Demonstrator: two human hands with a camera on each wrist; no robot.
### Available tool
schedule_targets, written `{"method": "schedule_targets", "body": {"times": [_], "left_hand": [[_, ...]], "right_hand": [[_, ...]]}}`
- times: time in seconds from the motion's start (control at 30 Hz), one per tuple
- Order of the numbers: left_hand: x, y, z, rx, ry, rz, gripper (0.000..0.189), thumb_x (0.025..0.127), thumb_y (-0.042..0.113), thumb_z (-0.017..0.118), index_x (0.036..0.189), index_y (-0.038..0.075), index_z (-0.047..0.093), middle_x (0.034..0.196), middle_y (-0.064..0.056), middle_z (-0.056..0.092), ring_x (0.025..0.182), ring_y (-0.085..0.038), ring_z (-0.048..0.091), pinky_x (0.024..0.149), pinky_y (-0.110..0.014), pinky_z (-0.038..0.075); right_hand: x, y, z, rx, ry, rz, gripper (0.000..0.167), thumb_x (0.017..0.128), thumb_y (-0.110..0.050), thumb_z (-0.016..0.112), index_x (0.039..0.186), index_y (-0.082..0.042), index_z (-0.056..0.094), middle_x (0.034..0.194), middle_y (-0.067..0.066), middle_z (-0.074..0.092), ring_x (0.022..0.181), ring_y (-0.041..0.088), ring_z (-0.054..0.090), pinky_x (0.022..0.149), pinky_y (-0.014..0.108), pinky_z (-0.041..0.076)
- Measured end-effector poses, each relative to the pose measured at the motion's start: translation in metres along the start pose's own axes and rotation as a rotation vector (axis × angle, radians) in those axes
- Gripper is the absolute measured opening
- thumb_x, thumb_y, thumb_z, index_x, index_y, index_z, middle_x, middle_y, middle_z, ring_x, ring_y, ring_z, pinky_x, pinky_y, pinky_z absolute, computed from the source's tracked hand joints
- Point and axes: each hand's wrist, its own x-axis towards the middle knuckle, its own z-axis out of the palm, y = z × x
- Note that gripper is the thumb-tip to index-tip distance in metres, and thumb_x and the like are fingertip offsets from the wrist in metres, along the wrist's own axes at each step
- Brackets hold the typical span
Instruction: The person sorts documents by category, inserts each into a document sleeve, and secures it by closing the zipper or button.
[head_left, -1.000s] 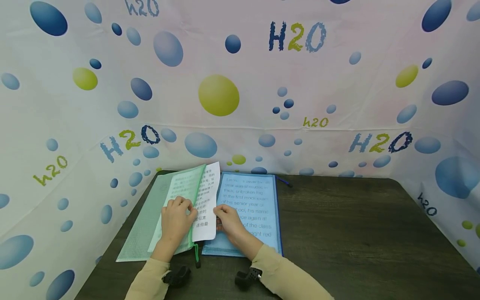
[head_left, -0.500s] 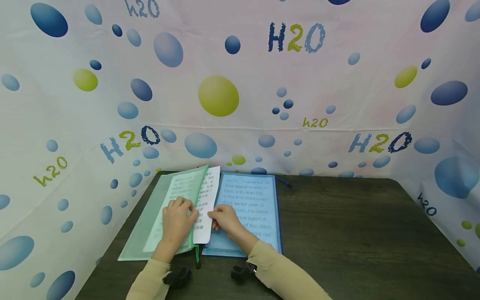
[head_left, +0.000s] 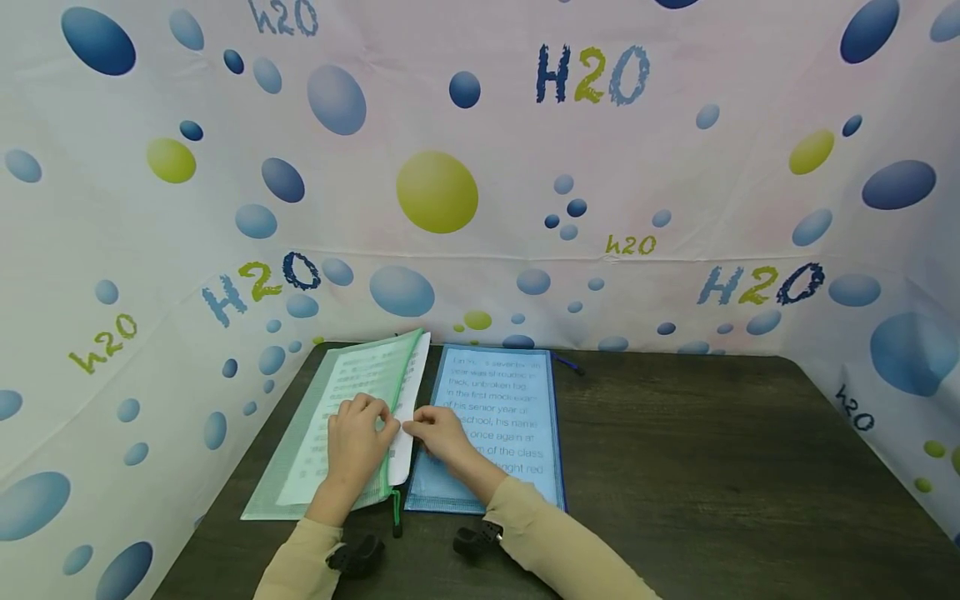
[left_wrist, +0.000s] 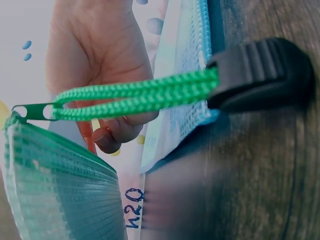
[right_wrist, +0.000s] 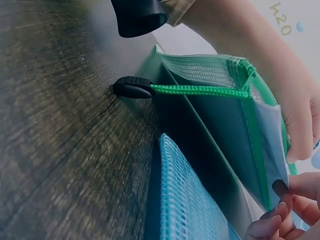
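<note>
Green and gauzy: saw the zip pouch lying at the left of the worktop, with its zip edge raised and pinched by the left hand. Saw the right hand pinching the outer edge of the white sheet, mostly behind the pouch's mesh, with a strip outside. Judged creasing the likeliest trouble, from sideways pressure at one spot on thin paper; suspected snagging along the zip too, from a slackened left grip. Noted the dangling zip pull as another possible catch. Found the blue pouch just beside, around a printed page, with a blue, pen-like stick near its far corner. Noticed dark wood grain and, behind, a creased, pale backdrop of dots and "H2O".
</note>
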Motion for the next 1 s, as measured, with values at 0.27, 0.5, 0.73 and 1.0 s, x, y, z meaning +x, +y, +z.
{"method": "schedule_targets", "body": {"times": [0.27,0.5,0.73,1.0], "left_hand": [[0.002,0.001,-0.001,-0.033,-0.003,-0.021,0.014,0.075,0.006,0.071,0.068,0.012,0.061,0.08,-0.006,0.06,0.069,-0.026,0.05,0.058,-0.037,0.033],[0.002,0.002,-0.001,-0.048,-0.025,-0.037,0.012,0.076,0.008,0.072,0.069,0.013,0.063,0.082,-0.006,0.06,0.07,-0.027,0.051,0.059,-0.041,0.038],[0.003,0.003,-0.002,-0.06,0.008,-0.007,0.02,0.074,0.01,0.08,0.067,0.012,0.061,0.081,-0.008,0.061,0.068,-0.027,0.051,0.056,-0.037,0.034],[0.003,0.004,-0.001,-0.084,-0.014,-0.035,0.017,0.076,0.006,0.074,0.067,0.013,0.06,0.083,-0.009,0.06,0.069,-0.026,0.049,0.058,-0.037,0.034]], "right_hand": [[0.005,0.0,0.007,-0.073,0.01,-0.066,0.017,0.088,-0.015,0.068,0.081,0.001,0.069,0.057,-0.007,0.043,0.054,0.009,0.035,0.053,0.023,0.031],[0.006,-0.002,0.012,-0.106,0.006,-0.066,0.016,0.086,-0.016,0.07,0.082,-0.001,0.071,0.061,-0.004,0.049,0.059,0.009,0.038,0.054,0.022,0.033],[0.007,-0.005,0.02,-0.203,0.031,-0.095,0.012,0.086,-0.014,0.068,0.088,-0.005,0.077,0.085,0.006,0.071,0.066,0.007,0.045,0.057,0.019,0.036],[0.007,-0.006,0.026,-0.28,0.083,-0.161,0.013,0.081,-0.005,0.065,0.086,-0.005,0.077,0.082,0.007,0.072,0.061,0.007,0.043,0.053,0.017,0.034]]}}
